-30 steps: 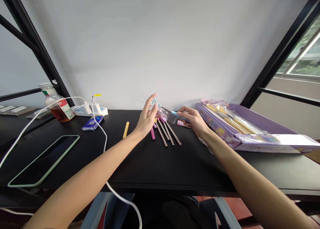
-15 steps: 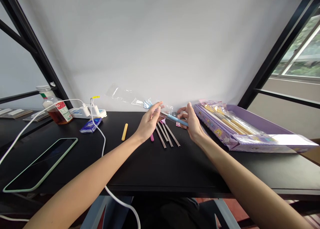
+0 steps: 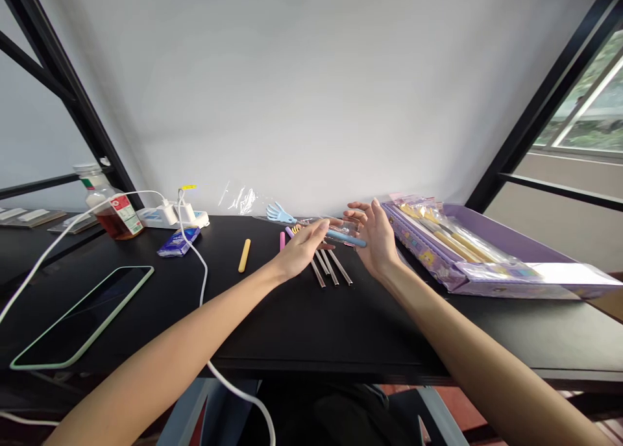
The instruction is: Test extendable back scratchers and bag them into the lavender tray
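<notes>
A back scratcher with a light-blue hand-shaped head (image 3: 278, 213) and a blue handle (image 3: 346, 239) lies crosswise between my hands in a clear plastic sleeve (image 3: 243, 199). My left hand (image 3: 304, 248) is closed around its middle, thumb on the near side. My right hand (image 3: 377, 238) has its fingers spread, and the handle's end touches or nearly touches its palm. Below them on the desk lie several metal rods (image 3: 329, 267), their far ends partly hidden by my left hand. A pink handle piece (image 3: 282, 241) and a yellow handle piece (image 3: 244, 256) lie to the left.
At the right stands a purple box (image 3: 438, 264) with yellow back scratchers in clear sleeves (image 3: 452, 235). To the left are a phone (image 3: 82, 319), a blue packet (image 3: 178, 241), a power strip (image 3: 197, 219) and a bottle (image 3: 114, 212). A white cable (image 3: 203, 274) crosses the black desk.
My left hand has slid right along the back scratcher towards the handle, uncovering its head and the pink piece. My right hand's fingers have spread a little.
</notes>
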A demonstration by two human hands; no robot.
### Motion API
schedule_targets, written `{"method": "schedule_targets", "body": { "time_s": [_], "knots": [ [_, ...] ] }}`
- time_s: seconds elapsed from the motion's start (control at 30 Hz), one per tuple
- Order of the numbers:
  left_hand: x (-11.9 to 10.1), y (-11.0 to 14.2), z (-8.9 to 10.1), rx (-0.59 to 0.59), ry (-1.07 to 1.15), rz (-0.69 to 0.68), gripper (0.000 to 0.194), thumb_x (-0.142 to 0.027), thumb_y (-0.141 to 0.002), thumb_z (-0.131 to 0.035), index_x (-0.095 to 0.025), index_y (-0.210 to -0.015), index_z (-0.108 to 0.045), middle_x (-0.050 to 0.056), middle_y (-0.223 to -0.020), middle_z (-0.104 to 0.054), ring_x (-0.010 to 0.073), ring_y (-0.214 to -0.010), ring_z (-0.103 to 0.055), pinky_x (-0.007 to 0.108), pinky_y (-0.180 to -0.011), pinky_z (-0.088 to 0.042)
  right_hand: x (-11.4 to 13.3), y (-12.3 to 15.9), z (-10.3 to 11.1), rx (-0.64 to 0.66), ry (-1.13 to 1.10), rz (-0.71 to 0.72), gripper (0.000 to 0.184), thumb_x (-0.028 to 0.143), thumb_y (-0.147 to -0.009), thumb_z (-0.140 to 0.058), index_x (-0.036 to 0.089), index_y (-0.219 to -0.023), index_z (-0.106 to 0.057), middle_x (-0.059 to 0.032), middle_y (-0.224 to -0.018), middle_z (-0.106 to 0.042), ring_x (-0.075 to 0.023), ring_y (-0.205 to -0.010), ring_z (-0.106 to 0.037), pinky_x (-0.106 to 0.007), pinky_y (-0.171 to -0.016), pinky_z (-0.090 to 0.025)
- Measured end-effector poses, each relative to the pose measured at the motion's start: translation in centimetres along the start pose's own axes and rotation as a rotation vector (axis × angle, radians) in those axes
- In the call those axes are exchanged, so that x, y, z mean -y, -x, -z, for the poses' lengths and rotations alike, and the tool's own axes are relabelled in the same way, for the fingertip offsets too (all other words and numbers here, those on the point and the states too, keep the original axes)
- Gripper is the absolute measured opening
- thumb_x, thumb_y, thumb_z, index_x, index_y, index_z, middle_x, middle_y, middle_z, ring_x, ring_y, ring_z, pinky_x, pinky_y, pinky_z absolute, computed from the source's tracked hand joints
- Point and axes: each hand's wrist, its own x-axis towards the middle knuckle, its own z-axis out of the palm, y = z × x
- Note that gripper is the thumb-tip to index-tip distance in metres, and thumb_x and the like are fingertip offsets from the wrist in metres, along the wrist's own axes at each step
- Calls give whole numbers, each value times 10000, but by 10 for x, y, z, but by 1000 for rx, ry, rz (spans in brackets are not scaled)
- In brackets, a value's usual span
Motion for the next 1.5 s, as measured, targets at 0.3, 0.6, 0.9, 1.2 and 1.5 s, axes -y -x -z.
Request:
{"method": "schedule_targets", "body": {
  "time_s": [0.3,0.6,0.9,1.2,1.5],
  "knots": [
    [-5,-10,33,-234,54,-57,410,-496,-968,-534,-163,-1162,-673,85,-1073,-684,215,-1016,-666,365,-932,-536,16,-9,29,427,366,-265,388,464,-720,-826,175,-960,-727,-76,-886,-728,-207,-849,-689,-346,-809,-532],
    [-5,-7,24,-97,86,-40,517,-595,-959,-486,-146,-1131,-677,118,-1069,-721,243,-985,-692,364,-847,-559,15,-8,29,499,522,-123,382,508,-665,-852,149,-723,-735,-53,-675,-713,-159,-592,-657,-304,-614,-548],
    [-6,-8,27,-182,77,-76,529,-617,-944,-499,-144,-1023,-720,84,-966,-710,189,-861,-701,324,-825,-566,27,-10,38,524,564,-98,337,454,-699,-849,149,-801,-749,-54,-681,-712,-168,-632,-660,-285,-604,-525],
    [-4,-6,25,-135,132,-25,561,-661,-914,-511,-148,-1017,-714,80,-959,-699,204,-882,-700,334,-828,-571,13,-8,32,372,607,134,410,509,-622,-876,164,-777,-717,-28,-627,-670,-167,-532,-628,-313,-548,-519],
    [-8,0,15,-1,158,42,623,-714,-905,-460,-163,-1059,-707,89,-958,-725,219,-937,-695,344,-875,-542,3,-4,29,342,773,322,388,559,-694,-816,188,-712,-704,-19,-583,-653,-145,-480,-549,-292,-486,-433]
  ]
}}
